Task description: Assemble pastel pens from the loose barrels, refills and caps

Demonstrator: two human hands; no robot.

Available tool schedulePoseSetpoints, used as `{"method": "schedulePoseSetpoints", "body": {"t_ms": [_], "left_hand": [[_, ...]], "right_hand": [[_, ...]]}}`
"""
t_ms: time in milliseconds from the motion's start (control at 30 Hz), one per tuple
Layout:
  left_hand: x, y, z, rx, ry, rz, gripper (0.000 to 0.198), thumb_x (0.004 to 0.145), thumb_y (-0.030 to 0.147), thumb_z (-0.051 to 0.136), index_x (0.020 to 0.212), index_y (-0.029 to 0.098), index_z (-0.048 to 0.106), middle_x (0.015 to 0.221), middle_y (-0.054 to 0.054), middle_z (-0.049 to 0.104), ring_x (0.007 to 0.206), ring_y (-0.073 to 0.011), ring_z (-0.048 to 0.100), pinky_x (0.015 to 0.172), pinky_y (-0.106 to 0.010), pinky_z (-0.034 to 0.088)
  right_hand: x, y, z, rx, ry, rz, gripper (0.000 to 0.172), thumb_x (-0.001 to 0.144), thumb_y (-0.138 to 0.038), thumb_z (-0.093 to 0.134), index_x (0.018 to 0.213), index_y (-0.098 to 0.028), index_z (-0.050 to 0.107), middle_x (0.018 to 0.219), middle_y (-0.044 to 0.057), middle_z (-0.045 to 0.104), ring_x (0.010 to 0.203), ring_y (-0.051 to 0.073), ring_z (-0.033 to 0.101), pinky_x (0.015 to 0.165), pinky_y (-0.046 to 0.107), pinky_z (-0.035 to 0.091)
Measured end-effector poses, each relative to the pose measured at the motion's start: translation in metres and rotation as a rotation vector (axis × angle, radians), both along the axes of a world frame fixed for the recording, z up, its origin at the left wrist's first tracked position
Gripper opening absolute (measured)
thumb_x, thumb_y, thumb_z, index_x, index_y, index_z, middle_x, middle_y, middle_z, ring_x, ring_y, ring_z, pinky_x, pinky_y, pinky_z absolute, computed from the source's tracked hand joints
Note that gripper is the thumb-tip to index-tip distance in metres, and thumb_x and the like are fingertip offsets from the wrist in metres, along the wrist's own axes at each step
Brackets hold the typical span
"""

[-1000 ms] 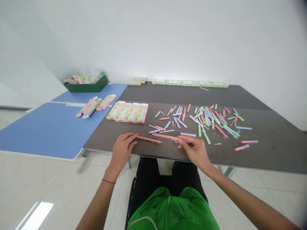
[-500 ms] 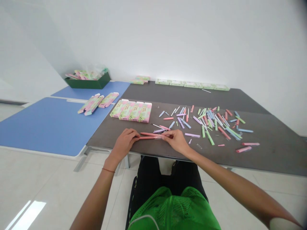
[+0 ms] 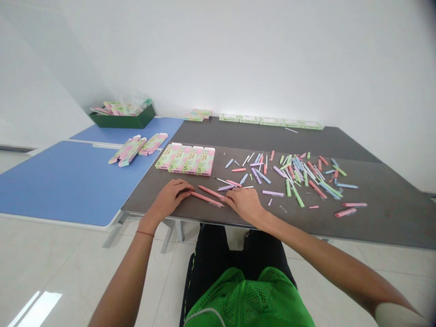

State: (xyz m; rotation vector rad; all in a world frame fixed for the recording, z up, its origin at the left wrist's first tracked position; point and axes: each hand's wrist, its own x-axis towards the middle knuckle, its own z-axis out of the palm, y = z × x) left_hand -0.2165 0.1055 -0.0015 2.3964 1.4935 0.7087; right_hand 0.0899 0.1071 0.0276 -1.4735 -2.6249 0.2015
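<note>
Two pink pens [image 3: 211, 192] lie on the dark grey tabletop [image 3: 384, 227] btwn both hands, nearly parallel, close but not touching. Left hand [image 3: 166, 198] is palm down, fingers loosely curled, tips at the pens' left ends. Right hand [image 3: 243, 204] is palm down too, fingers bunched narrow at the pens' right ends. Grip: neither hand spread wide, but can't tell if either is pinching a pen or just resting on it, since fingers hide the contact. Red string [image 3: 145, 234] on left wrist.

Right of the right hand, a messy scatter of pastel pens and pen parts [image 3: 296, 177] in pink, green, blue, lilac, white. Further right, loose pink pen bodies [image 3: 345, 212] near front edge. Above the pens, four boxes [image 3: 185, 161] marked 5 sit in a tight row. Left of those, blue table [image 3: 68, 181] w/ flat boxes [image 3: 127, 151]. Far off, green tray [image 3: 121, 119] w/ more boxes, and pale green boxes [image 3: 270, 121] in a row by the wall.
</note>
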Motion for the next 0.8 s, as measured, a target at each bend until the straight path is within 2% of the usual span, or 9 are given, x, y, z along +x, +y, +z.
{"method": "schedulePoseSetpoints", "body": {"t_ms": [100, 267, 500, 633, 800], "left_hand": [[0.003, -0.001, -0.005, 0.024, -0.005, 0.024, 0.026, 0.102, 0.037, 0.057, 0.117, 0.023, 0.074, 0.118, -0.008, 0.072, 0.112, -0.0267, 0.064, 0.101, -0.044, 0.050], [0.007, -0.005, -0.010, 0.066, 0.001, 0.109, 0.029, 0.103, 0.036, 0.055, 0.122, 0.024, 0.073, 0.122, -0.008, 0.072, 0.115, -0.0270, 0.064, 0.103, -0.044, 0.051], [0.027, 0.002, -0.011, 0.111, 0.062, 0.220, 0.027, 0.101, 0.033, 0.058, 0.121, 0.023, 0.073, 0.117, -0.009, 0.072, 0.113, -0.0291, 0.064, 0.099, -0.043, 0.052], [0.040, 0.002, -0.007, 0.134, 0.075, 0.177, 0.028, 0.103, 0.028, 0.055, 0.124, 0.023, 0.072, 0.124, -0.010, 0.069, 0.116, -0.0277, 0.062, 0.103, -0.043, 0.051], [0.038, -0.008, 0.004, 0.134, 0.105, 0.102, 0.019, 0.099, 0.033, 0.063, 0.106, 0.021, 0.076, 0.121, -0.011, 0.069, 0.114, -0.0289, 0.061, 0.103, -0.045, 0.050]], "right_hand": [[-0.005, -0.006, 0.003, 0.007, -0.057, 0.047, 0.037, 0.108, -0.040, 0.049, 0.101, -0.019, 0.079, 0.104, 0.011, 0.079, 0.094, 0.024, 0.072, 0.073, 0.031, 0.041], [0.002, -0.011, 0.001, 0.000, 0.011, 0.032, 0.037, 0.109, -0.040, 0.048, 0.097, -0.022, 0.078, 0.097, 0.006, 0.078, 0.089, 0.022, 0.072, 0.071, 0.031, 0.038], [0.018, -0.012, -0.009, -0.053, 0.137, 0.040, 0.026, 0.107, -0.035, 0.054, 0.111, -0.025, 0.077, 0.104, 0.005, 0.076, 0.095, 0.021, 0.070, 0.075, 0.029, 0.040], [0.014, -0.015, -0.018, -0.071, 0.189, 0.045, 0.023, 0.105, -0.035, 0.059, 0.115, -0.025, 0.076, 0.109, 0.005, 0.075, 0.095, 0.020, 0.070, 0.075, 0.029, 0.042], [0.013, -0.010, -0.023, -0.104, 0.203, 0.017, 0.016, 0.102, -0.029, 0.063, 0.102, -0.021, 0.077, 0.104, 0.005, 0.076, 0.093, 0.021, 0.069, 0.075, 0.029, 0.041]]}}
